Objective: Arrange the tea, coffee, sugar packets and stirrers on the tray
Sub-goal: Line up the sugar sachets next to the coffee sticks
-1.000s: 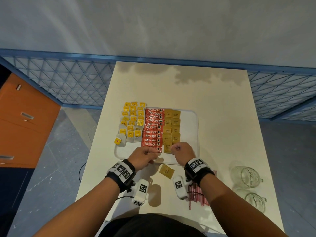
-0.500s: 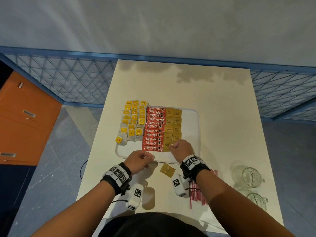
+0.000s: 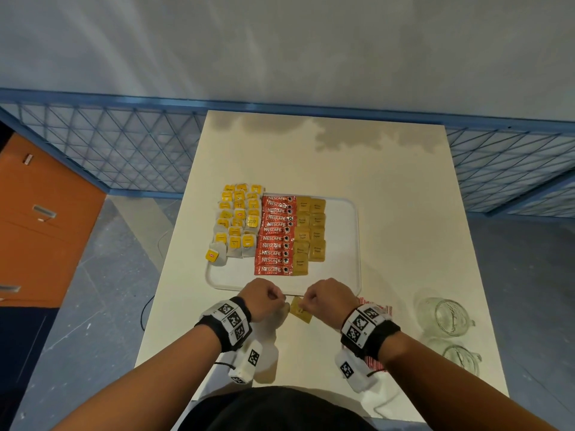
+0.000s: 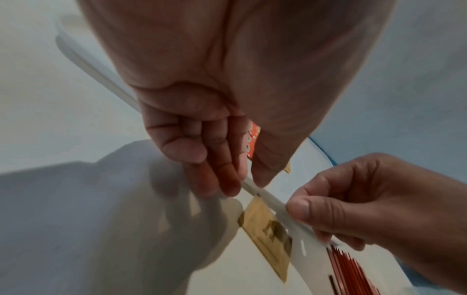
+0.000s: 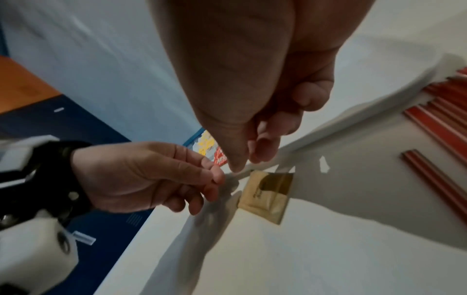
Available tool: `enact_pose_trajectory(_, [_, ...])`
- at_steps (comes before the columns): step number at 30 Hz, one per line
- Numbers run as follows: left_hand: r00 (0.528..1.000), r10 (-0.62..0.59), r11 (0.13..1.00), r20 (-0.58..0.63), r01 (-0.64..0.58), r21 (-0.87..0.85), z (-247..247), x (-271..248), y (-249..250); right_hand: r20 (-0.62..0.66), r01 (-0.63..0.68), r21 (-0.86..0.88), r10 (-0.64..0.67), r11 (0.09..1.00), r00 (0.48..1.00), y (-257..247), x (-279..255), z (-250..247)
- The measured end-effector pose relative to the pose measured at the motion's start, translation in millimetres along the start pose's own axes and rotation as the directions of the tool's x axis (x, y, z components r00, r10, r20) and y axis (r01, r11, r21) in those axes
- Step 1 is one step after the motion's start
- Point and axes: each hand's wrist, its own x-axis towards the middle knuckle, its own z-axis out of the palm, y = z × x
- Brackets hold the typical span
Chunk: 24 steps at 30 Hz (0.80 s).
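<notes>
The white tray (image 3: 353, 244) holds yellow-tagged tea bags (image 3: 238, 222) on its left, red Nescafe coffee sticks (image 3: 275, 237) in the middle and brown sugar packets (image 3: 309, 231) to their right. My left hand (image 3: 267, 298) and right hand (image 3: 320, 297) both pinch the tray's near rim. In the left wrist view my left hand (image 4: 246, 185) clamps thumb and fingertips on the rim (image 4: 101, 75). The right wrist view shows my right hand (image 5: 248, 162) holding the same edge. One loose sugar packet (image 3: 300, 311) lies on the table between my hands, partly under the rim. Red stirrers (image 3: 376, 309) lie behind my right wrist.
Two glass mugs (image 3: 448, 315) (image 3: 463, 359) stand at the table's right near corner. The tray's right strip is bare. Blue mesh fencing (image 3: 124, 150) runs behind the table, and an orange cabinet (image 3: 40, 219) stands at the left.
My right hand has drawn back from the sugar column to the tray's near rim, and my left hand has shifted right along it. Tray and loose packet lie where they were.
</notes>
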Motion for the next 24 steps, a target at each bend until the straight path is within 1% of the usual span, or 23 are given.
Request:
enact_pose_trajectory(3, [1.0, -0.013, 0.999, 0.025, 0.012, 0.042, 7, 2, 2, -0.004, -0.02, -0.119, 0.02, 0.993, 1.0, 1, -7, 5])
enact_pose_trajectory(6, [0.999, -0.026, 0.997, 0.019, 0.025, 0.068, 14, 2, 4, -0.016, -0.003, -0.207, 0.0, 0.978, 1.0, 0, -12, 10])
enact_pose_trajectory(10, [0.999, -0.035, 0.998, 0.036, 0.032, 0.062, 20, 1, 3, -0.035, 0.003, -0.203, -0.01, 0.979, 0.999, -3, -16, 18])
enact_pose_trajectory(16, [0.999, -0.016, 0.997, 0.05, 0.013, 0.07, 24, 0, 3, -0.035, 0.005, -0.059, -0.007, 0.998, 0.999, 2, -19, 19])
enact_pose_trajectory(19, [0.999, -0.013, 0.999, 0.042, 0.012, 0.035, 25, 2, 1, -0.04, 0.015, 0.029, -0.014, 0.999, 0.999, 7, -20, 18])
enact_pose_trajectory(21, [1.0, 0.012, 1.0, 0.018, -0.012, -0.003, 25, 4, 0, -0.049, 0.028, 0.076, -0.024, 0.997, 0.999, 10, -21, 17])
enact_pose_trajectory(24, [0.995, 0.09, 0.996, -0.033, -0.091, -0.017, 24, 6, 4, -0.085, 0.044, 0.119, -0.034, 0.992, 0.996, 11, -21, 11])
